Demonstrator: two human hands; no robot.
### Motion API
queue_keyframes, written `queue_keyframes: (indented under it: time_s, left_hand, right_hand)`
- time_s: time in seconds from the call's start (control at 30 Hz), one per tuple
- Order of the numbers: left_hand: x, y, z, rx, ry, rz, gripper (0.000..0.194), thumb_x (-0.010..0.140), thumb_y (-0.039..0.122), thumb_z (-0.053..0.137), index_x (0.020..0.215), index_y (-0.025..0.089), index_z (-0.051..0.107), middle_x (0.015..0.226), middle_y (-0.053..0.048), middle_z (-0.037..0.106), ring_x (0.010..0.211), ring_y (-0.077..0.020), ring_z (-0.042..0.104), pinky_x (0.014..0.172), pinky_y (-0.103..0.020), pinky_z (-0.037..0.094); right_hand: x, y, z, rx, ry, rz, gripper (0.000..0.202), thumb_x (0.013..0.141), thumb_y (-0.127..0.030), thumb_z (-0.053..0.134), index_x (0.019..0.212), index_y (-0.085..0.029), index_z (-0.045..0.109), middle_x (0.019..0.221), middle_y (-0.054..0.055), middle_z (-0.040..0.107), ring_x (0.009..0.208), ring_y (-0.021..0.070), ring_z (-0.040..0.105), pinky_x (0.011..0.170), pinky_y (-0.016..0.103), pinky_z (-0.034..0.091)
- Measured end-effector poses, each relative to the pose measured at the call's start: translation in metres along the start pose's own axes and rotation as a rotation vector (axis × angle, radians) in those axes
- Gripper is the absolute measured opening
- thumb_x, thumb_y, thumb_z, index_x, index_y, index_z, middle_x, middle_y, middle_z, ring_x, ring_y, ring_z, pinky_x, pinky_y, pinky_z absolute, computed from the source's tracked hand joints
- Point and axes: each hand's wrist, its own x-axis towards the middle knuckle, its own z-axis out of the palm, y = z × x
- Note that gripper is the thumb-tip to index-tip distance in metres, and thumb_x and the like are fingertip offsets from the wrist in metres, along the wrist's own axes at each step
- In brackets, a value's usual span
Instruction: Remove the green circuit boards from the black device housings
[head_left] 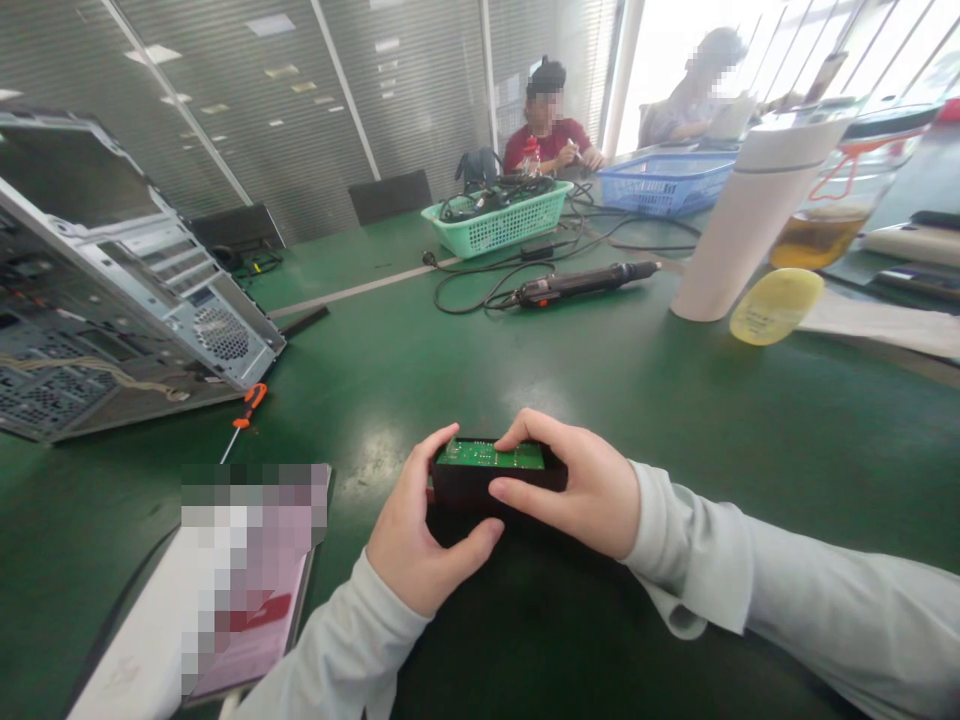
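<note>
A small black open-topped case [469, 490] is on the green table in front of me. A green circuit board [525, 458] sits inside its top. My left hand [424, 535] holds the case's left end, its fingers along the far side and its thumb by the front. My right hand [581, 475] grips the right part, index fingertip on the board and thumb against the front wall. The remaining right fingers are hidden behind the palm.
An opened computer case [217, 330] stands left, with an orange-handled screwdriver [251, 405] beside it. A corded electric screwdriver [577, 285], a green basket [502, 232] of cables, a blue basket [645, 190] and a white tumbler [731, 220] stand beyond. Two people sit across.
</note>
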Motion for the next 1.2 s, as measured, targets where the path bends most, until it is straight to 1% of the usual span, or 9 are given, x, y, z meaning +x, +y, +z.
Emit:
queue_keyframes:
  time_s: [0.07,0.17,0.33,0.47,0.6,0.83,1.0,1.1,1.2]
  left_hand:
    - [0.0,-0.001,0.001,-0.013,0.012,-0.002,0.067,0.07,0.032,0.066,0.13,0.02,0.039,0.126,-0.012,0.05,0.112,-0.0282,0.053,0.09,-0.042,0.046]
    - [0.002,-0.002,0.0,-0.016,0.026,0.048,0.055,0.076,0.029,0.062,0.127,0.021,0.043,0.123,-0.011,0.052,0.111,-0.0265,0.053,0.089,-0.04,0.047]
    - [0.004,-0.004,-0.002,-0.037,0.052,0.075,0.042,0.081,0.024,0.057,0.122,0.023,0.047,0.125,-0.01,0.05,0.115,-0.0246,0.051,0.085,-0.036,0.05]
    - [0.003,-0.003,0.0,-0.152,0.12,0.061,0.037,0.079,0.021,0.059,0.114,0.023,0.048,0.124,-0.009,0.051,0.115,-0.0232,0.053,0.081,-0.032,0.051]
    - [0.002,0.0,0.001,-0.198,0.142,0.076,0.032,0.078,0.02,0.059,0.107,0.023,0.047,0.122,-0.007,0.052,0.113,-0.0218,0.054,0.081,-0.031,0.05]
    - [0.003,0.001,-0.005,-0.22,0.077,-0.007,0.028,0.082,0.028,0.058,0.108,0.02,0.053,0.107,-0.007,0.058,0.102,-0.021,0.057,0.082,-0.03,0.048]
    - [0.007,-0.003,-0.01,-0.313,0.032,-0.065,0.02,0.08,0.029,0.061,0.096,0.018,0.056,0.109,-0.01,0.061,0.105,-0.0238,0.058,0.083,-0.033,0.049]
    - [0.011,-0.003,-0.012,-0.373,0.038,-0.106,0.021,0.074,0.031,0.067,0.088,0.017,0.059,0.105,-0.01,0.062,0.101,-0.0238,0.059,0.085,-0.035,0.05]
    - [0.014,-0.001,-0.013,-0.451,0.042,-0.151,0.024,0.068,0.032,0.073,0.082,0.017,0.061,0.1,-0.009,0.064,0.096,-0.0228,0.061,0.08,-0.033,0.051]
  right_hand:
    - [-0.002,-0.001,-0.003,-0.185,0.019,-0.121,0.026,0.083,-0.038,0.063,0.095,-0.018,0.053,0.084,0.001,0.057,0.074,0.0135,0.051,0.065,0.025,0.039]
    - [-0.002,-0.002,-0.005,-0.351,0.044,-0.282,0.026,0.084,-0.036,0.064,0.102,-0.02,0.054,0.095,0.003,0.058,0.086,0.0166,0.053,0.072,0.028,0.043]
    - [0.0,0.001,-0.006,-0.478,0.075,-0.405,0.044,0.084,-0.027,0.066,0.122,-0.019,0.046,0.108,0.006,0.057,0.095,0.0197,0.052,0.082,0.032,0.047]
    - [0.002,0.002,-0.006,-0.507,0.14,-0.443,0.05,0.081,-0.022,0.067,0.125,-0.018,0.044,0.109,0.006,0.058,0.095,0.0212,0.051,0.083,0.035,0.047]
    - [0.003,0.002,-0.007,-0.492,0.132,-0.456,0.05,0.081,-0.022,0.067,0.125,-0.017,0.044,0.11,0.006,0.057,0.096,0.021,0.051,0.084,0.034,0.047]
    - [0.006,0.009,-0.015,-0.326,-0.005,-0.415,0.042,0.086,-0.04,0.062,0.119,-0.018,0.047,0.108,0.006,0.058,0.093,0.018,0.054,0.081,0.031,0.046]
    - [0.008,0.011,-0.018,-0.355,-0.061,-0.471,0.048,0.088,-0.047,0.058,0.122,-0.017,0.044,0.111,0.008,0.057,0.095,0.0184,0.055,0.082,0.032,0.046]
    - [0.007,0.011,-0.02,-0.33,-0.086,-0.43,0.055,0.086,-0.053,0.058,0.124,-0.017,0.043,0.112,0.009,0.057,0.097,0.0195,0.056,0.084,0.032,0.046]
    - [0.006,0.009,-0.022,-0.259,-0.109,-0.356,0.064,0.08,-0.059,0.063,0.125,-0.018,0.041,0.103,0.008,0.057,0.093,0.0195,0.057,0.081,0.03,0.045]
